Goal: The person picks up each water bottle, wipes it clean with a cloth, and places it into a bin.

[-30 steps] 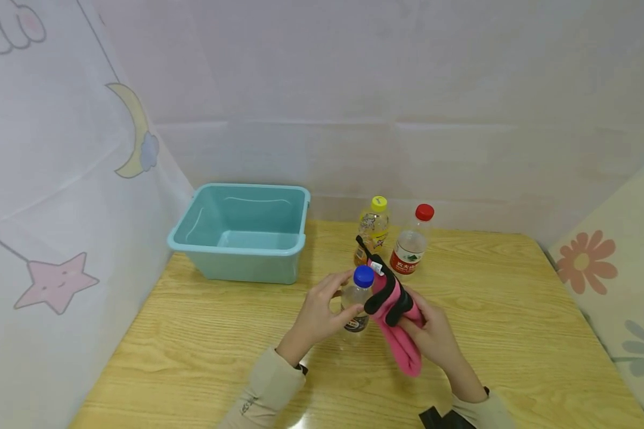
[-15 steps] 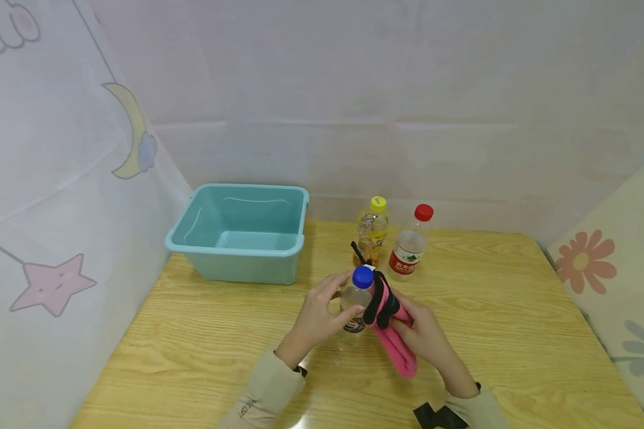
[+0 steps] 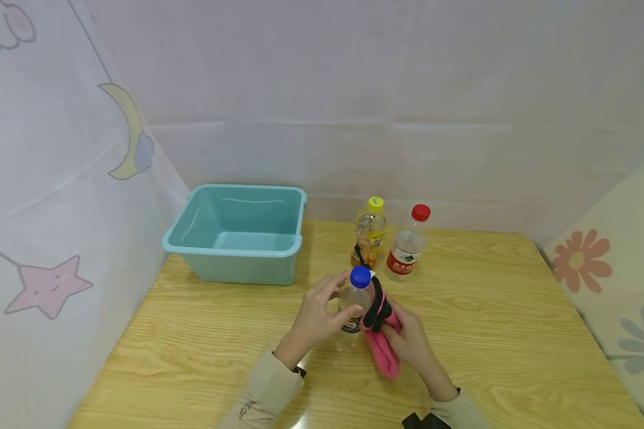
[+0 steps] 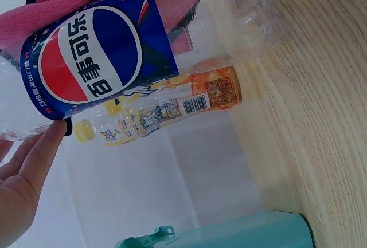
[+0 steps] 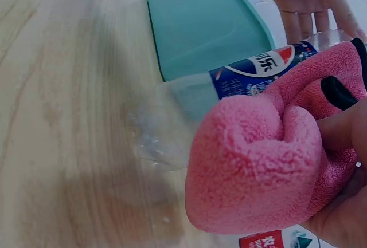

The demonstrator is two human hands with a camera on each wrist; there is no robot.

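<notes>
An upright clear plastic Pepsi bottle (image 3: pixel 354 298) with a blue cap stands on the table, its blue label plain in the left wrist view (image 4: pixel 103 53). My left hand (image 3: pixel 315 314) holds it around the upper part, thumb on the near side and fingers on the far side. Pinched in my right hand (image 3: pixel 412 341) is a folded pink fleecy cloth (image 3: pixel 382 353) with black edging, up against the bottle's right side. In the right wrist view the cloth (image 5: pixel 252 168) covers part of the bottle. The fingers behind the bottle are partly hidden in the head view.
Behind the hands stand a yellow-capped bottle (image 3: pixel 369 229) with some orange on its lower part and a red-capped water bottle (image 3: pixel 406 247). A teal plastic basin (image 3: pixel 247 265) sits at the back left of the wooden table (image 3: pixel 204 357). Patterned cloth hangs around the table.
My right hand has moved left with the pink cloth, bringing it closer against the bottle. My left hand and the bottle have barely moved. The head view has shifted slightly.
</notes>
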